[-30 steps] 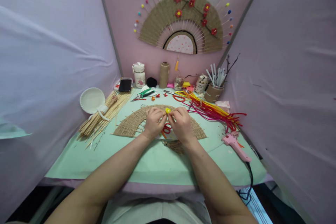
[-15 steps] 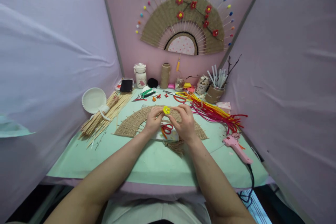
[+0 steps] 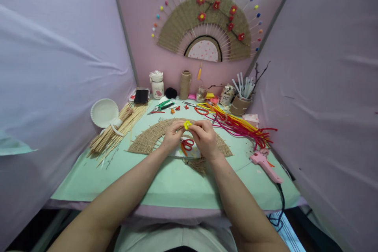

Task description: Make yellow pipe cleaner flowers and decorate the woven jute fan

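Both hands meet over the middle of the table. My left hand (image 3: 173, 137) and my right hand (image 3: 203, 138) pinch a small yellow pipe-cleaner flower (image 3: 187, 125) between their fingertips. Under them lies a woven jute fan (image 3: 146, 141) with stick ribs, flat on the green table (image 3: 177, 183). Red-handled scissors (image 3: 187, 144) lie on the fan between my wrists.
A bundle of bamboo sticks (image 3: 118, 130) and a white paper plate (image 3: 104, 112) lie at the left. Red and yellow pipe cleaners (image 3: 242, 127) and a pink glue gun (image 3: 265, 164) lie at the right. Jars, a twine spool (image 3: 185, 83), pliers and a finished fan (image 3: 206, 27) stand at the back.
The yellow flower has turned between my fingertips and my right hand has shifted slightly left over it. My hands stay above the woven fan.
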Tool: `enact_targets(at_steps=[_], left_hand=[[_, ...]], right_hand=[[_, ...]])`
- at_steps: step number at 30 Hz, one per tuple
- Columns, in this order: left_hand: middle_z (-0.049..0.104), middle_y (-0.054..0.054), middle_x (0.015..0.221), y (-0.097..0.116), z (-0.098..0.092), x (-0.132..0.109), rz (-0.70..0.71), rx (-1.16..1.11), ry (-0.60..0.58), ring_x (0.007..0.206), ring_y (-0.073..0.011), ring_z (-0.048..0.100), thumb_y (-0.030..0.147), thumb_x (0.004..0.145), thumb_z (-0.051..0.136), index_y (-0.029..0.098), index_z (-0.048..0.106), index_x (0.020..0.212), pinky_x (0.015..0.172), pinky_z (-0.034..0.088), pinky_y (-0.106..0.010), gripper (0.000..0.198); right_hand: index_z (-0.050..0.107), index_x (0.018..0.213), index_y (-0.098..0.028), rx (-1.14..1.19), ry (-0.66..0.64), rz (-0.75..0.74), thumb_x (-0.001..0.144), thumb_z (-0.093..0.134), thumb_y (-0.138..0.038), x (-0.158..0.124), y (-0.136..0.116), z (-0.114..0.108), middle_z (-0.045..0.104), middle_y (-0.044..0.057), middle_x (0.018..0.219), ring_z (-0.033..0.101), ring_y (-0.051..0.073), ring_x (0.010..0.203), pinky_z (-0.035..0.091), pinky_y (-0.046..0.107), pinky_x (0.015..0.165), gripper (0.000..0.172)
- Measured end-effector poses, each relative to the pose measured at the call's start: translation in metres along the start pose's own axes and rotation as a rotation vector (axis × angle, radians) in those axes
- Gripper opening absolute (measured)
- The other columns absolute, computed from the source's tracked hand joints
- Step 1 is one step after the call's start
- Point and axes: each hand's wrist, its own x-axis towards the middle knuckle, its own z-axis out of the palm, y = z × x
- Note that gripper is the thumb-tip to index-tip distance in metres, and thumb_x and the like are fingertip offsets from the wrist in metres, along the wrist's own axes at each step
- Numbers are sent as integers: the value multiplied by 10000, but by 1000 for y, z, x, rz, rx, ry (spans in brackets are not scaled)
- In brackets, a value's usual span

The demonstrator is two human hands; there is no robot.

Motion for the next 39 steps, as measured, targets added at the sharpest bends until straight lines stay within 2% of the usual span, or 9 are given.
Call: enact_targets(at_steps=[10, 13, 17, 21, 24, 26, 28, 31, 39], left_hand=[[674, -59, 902, 6, 1, -1, -82, -83, -62, 899, -195, 604, 362, 796, 602, 183, 693, 844, 864, 464, -348, 207], [678, -56, 908, 4, 2, -2, -126, -114, -41, 893, -192, 606, 378, 790, 602, 177, 686, 856, 856, 463, -338, 227], [670, -59, 943, 0, 2, -1, -146, -93, -15, 909, -194, 596, 380, 812, 568, 178, 675, 903, 863, 454, -344, 246], [641, -61, 914, 4, -1, -1, -105, 16, -69, 924, -201, 568, 388, 844, 517, 179, 668, 857, 884, 429, -348, 259], [619, -58, 900, 9, -4, 0, -137, 8, -185, 890, -193, 561, 407, 866, 467, 173, 644, 872, 845, 435, -330, 293], [610, -55, 894, 12, -7, 1, -163, -16, -276, 877, -186, 555, 422, 867, 457, 158, 630, 882, 833, 433, -317, 316], [601, -49, 887, 13, -9, 3, -181, -25, -355, 874, -180, 544, 430, 859, 462, 144, 621, 874, 831, 425, -304, 327], [586, -38, 864, 13, -13, 5, -216, 7, -434, 851, -168, 520, 415, 848, 474, 141, 613, 839, 801, 418, -281, 308], [544, -19, 769, 14, -21, 9, -255, 61, -613, 754, -145, 488, 334, 820, 491, 133, 598, 781, 727, 399, -264, 231]], right_hand=[[650, 893, -249, -12, -15, 15, 864, 524, -177, 1, -3, 0, 613, 54, 876, 486, 204, 894, 446, 360, 785, 148], [650, 903, -251, 29, 5, 33, 859, 537, -198, 1, -4, 0, 605, 53, 878, 500, 203, 898, 453, 363, 794, 133], [644, 1000, -237, 137, 72, 126, 857, 545, -226, 3, -8, -2, 589, 63, 926, 525, 194, 904, 449, 369, 820, 174], [665, 926, -204, 303, 95, 305, 866, 521, -270, 6, -7, -3, 596, 62, 900, 542, 182, 875, 445, 337, 786, 169], [658, 899, -184, 511, 27, 566, 851, 520, -351, 8, 0, -3, 624, 55, 891, 558, 172, 831, 444, 299, 725, 222], [654, 885, -175, 665, -76, 716, 817, 544, -410, 9, 5, -4, 640, 38, 842, 558, 157, 768, 436, 273, 684, 268], [652, 849, -168, 784, -190, 799, 783, 573, -445, 9, 8, -5, 635, 19, 775, 538, 134, 691, 417, 251, 641, 296], [650, 782, -160, 845, -295, 846, 744, 610, -446, 8, 10, -9, 608, -3, 691, 490, 107, 606, 385, 234, 593, 291], [625, 707, -151, 726, -435, 823, 713, 611, -466, 4, 12, -11, 566, -12, 631, 448, 100, 573, 342, 224, 543, 315]])
